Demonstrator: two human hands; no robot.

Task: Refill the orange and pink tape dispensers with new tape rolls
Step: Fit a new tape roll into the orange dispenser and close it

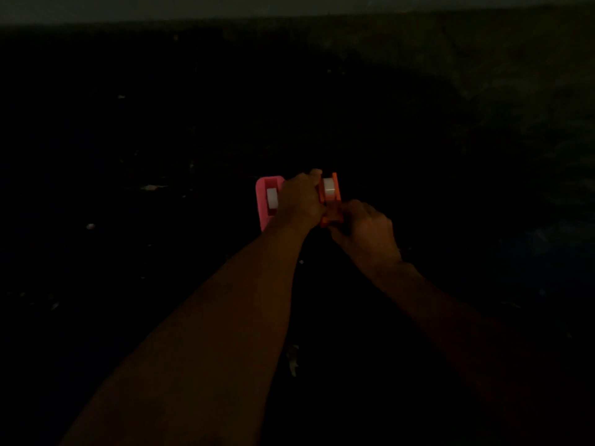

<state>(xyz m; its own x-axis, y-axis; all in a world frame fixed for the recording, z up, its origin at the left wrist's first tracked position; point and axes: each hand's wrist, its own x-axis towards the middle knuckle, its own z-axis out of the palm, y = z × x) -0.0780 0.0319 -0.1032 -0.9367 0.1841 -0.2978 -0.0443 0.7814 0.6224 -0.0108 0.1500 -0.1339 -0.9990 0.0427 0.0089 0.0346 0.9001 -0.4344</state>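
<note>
Orange dispenser (332, 216) is right in the action, caught between both hands near the middle of a very dark surface (161, 140), well back from its far edge! The left hand (301, 197) curls round the dispenser's left side, one fingertip showing over the far top corner. The right hand (367, 228) comes in from the near side, fingers curled and pinching the dispenser's near end; exactly what sits under those fingertips is too dim to tell. A white tape roll (329, 187) sits between the orange walls. Whether the dispenser is lifted or resting on the surface, I cannot tell.

Just beside it on the left, the pink dispenser (262, 201) lies on the dark surface, partly hidden behind the left hand, with its own white roll (272, 198) seated inside. Pale specks (90, 226) dot the surface to the left.
</note>
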